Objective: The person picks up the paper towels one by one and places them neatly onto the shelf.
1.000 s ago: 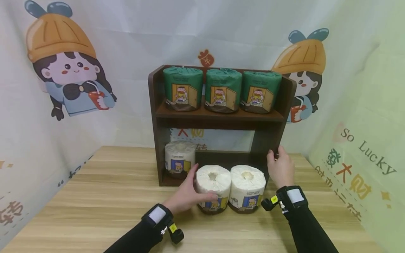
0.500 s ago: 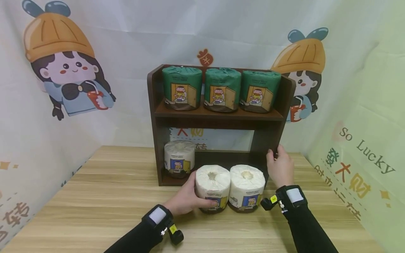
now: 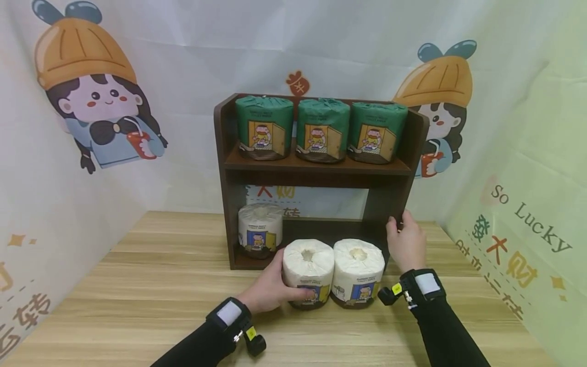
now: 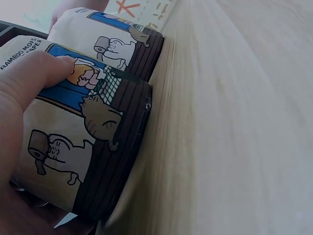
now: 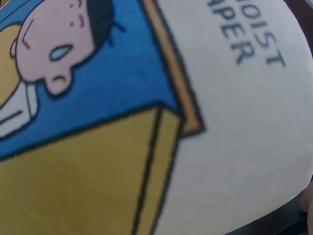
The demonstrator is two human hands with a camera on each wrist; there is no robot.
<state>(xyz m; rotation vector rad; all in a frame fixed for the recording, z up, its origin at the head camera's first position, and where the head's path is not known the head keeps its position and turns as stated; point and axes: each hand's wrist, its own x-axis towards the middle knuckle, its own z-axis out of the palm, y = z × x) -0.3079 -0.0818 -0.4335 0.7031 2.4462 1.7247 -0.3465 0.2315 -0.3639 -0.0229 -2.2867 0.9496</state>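
Observation:
Two white-wrapped toilet rolls stand upright side by side on the table, in front of the shelf. My left hand [image 3: 270, 288] grips the left toilet roll [image 3: 308, 260]. Its thumb lies across the printed front, and the other fingers go behind the roll, mostly hidden. The right toilet roll [image 3: 359, 272] stands close beside it; its printed wrapper fills the right wrist view. My right hand [image 3: 407, 247] holds the right side panel of the dark brown wooden shelf [image 3: 316, 179], with the thumb at the panel's inner side and fingers on the outside.
Three green-wrapped toilet rolls [image 3: 323, 130] stand in a row on the upper tier. Another white-wrapped toilet roll [image 3: 260, 230] is at the left end of the lower tier. Printed cloth [image 3: 192, 102] hangs behind and beside the wooden table [image 3: 137, 285].
The left hand's fingers have slid from the left toilet roll's side to behind it, and its thumb sits slightly lower. The right hand and the rolls stay nearly still.

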